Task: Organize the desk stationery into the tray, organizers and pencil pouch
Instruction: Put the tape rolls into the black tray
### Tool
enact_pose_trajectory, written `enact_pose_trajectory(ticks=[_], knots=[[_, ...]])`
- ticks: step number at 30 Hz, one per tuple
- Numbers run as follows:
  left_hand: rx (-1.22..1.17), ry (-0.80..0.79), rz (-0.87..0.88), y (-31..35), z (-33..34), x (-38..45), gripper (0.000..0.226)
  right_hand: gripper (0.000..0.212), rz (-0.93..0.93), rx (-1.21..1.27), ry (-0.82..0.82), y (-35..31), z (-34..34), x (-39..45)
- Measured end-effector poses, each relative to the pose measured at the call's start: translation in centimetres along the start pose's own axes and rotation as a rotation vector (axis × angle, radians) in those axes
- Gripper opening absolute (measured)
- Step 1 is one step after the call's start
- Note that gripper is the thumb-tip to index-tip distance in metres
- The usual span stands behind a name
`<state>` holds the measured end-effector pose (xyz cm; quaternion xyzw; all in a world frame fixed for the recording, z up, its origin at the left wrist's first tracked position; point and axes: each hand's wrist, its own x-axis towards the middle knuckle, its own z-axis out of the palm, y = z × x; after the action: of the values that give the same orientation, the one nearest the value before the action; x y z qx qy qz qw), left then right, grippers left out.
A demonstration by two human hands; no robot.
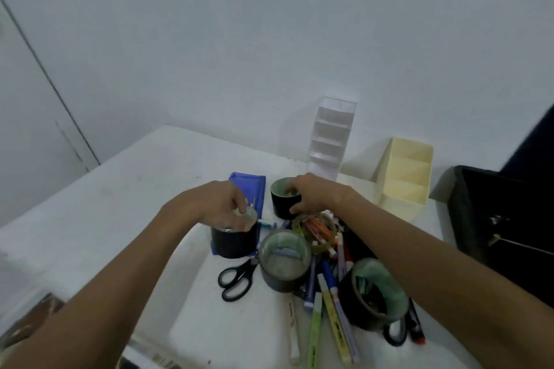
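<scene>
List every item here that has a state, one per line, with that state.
left hand: gripping a black tape roll
right hand: gripping the far tape roll
clear tiered organizer: upright, empty
cream organizer: upright, empty
blue pencil pouch: lying flat
scissors: closed

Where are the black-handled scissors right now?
In the head view, the scissors lie on the white table, just below the tape roll the left hand grips.
</scene>
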<state>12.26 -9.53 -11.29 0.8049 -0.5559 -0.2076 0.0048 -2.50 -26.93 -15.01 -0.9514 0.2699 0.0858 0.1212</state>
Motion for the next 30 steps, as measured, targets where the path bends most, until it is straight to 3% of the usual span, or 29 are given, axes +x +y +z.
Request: enact_pose_trajectory(ticks=[4, 9, 17, 23, 27, 30], knots=[[0.037, -0.001, 0.024, -0.7, 2.4, -0.8, 0.04, 0.047, 0.025, 0.011, 0.006, 0.0, 1.6, 0.1], [0.072, 0.031, 0.081, -0.5, 3.1, -1.3, 0.015, 0.042, 0.015, 0.08, 0.044, -0.1, 1.8, -0.1], [0.245, 0.24, -0.066, 2.4, -0.1, -1.7, 0.018, 0.02, -0.161, 0.255, 0.266, 0.1, -2.0, -3.9], [0.243, 0.419, -0.01, 12.2, -4.3, -1.0, 0.009, 0.02, -0.156, 0.289, 0.427, 5.8, -6.3, -11.6], [0.248, 0.477, 0.175, 21.8, -5.2, 1.3, 0.022, 0.019, -0.002, 0.306, 0.534, 12.9, -8.0, -18.5], [0.238, 0.489, 0.305, 30.0, -4.7, 3.5, 0.014, 0.019, 0.127, 0.345, 0.612, 18.8, -8.3, -24.4]])
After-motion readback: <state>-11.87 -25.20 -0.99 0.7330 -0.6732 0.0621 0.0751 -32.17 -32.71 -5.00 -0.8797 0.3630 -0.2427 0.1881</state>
